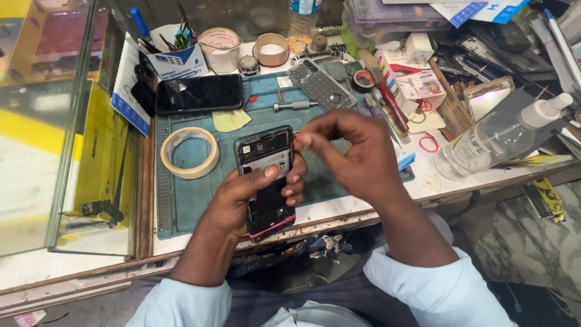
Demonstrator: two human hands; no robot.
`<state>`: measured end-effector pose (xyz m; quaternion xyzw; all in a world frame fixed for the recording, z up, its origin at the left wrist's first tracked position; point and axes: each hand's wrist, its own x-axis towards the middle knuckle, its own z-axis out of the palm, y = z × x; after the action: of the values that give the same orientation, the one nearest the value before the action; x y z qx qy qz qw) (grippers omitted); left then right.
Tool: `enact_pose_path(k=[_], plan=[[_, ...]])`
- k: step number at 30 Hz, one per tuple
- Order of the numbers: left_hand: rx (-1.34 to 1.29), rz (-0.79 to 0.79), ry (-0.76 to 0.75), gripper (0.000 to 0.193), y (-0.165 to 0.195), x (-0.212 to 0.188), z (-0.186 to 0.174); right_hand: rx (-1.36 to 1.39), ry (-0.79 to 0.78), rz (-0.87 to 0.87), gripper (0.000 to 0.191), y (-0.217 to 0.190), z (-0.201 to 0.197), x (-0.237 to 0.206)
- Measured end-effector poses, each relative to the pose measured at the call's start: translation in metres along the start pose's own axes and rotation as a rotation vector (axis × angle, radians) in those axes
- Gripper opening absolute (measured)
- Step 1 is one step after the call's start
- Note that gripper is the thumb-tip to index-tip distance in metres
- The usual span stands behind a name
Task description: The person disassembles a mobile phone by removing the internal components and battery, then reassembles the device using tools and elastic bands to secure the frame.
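Opened phone in left hand, right hand fingertips' item unclear

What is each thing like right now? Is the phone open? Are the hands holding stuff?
opened phone: back off, insides showing, held up
left hand: gripping the phone
right hand: fingertips pinched at the phone's top edge
tape roll: lying flat on mat
dark phone: screen off, lying flat
clear bottle: on its side

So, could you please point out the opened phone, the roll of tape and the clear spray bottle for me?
opened phone [264, 158], head view, on its exposed upper back.
roll of tape [192, 171], head view, on its front rim.
clear spray bottle [493, 142], head view, on its body.
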<state>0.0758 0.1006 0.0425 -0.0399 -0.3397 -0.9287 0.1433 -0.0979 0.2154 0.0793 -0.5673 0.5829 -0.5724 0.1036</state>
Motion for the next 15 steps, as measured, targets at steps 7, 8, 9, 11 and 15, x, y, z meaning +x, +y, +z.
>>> enact_pose_path(k=[7,8,9,11,15], plan=[[-0.029,0.006,-0.093,0.057,-0.001,-0.007,0.014,-0.188,0.075,-0.06,0.008,0.047,-0.002,0.009],[0.002,0.007,-0.087,0.055,-0.001,-0.01,0.015,-0.031,0.049,-0.047,0.008,0.052,-0.001,0.01],[0.033,0.008,-0.08,0.054,0.0,-0.013,0.015,0.128,0.022,-0.033,0.011,0.054,-0.003,0.01],[0.152,-0.006,-0.054,0.05,0.004,-0.01,0.01,0.923,0.103,0.216,0.002,0.046,-0.015,0.003],[0.496,-0.041,0.065,0.045,0.005,0.001,0.006,1.2,-0.026,0.332,0.04,0.005,-0.028,-0.005]])
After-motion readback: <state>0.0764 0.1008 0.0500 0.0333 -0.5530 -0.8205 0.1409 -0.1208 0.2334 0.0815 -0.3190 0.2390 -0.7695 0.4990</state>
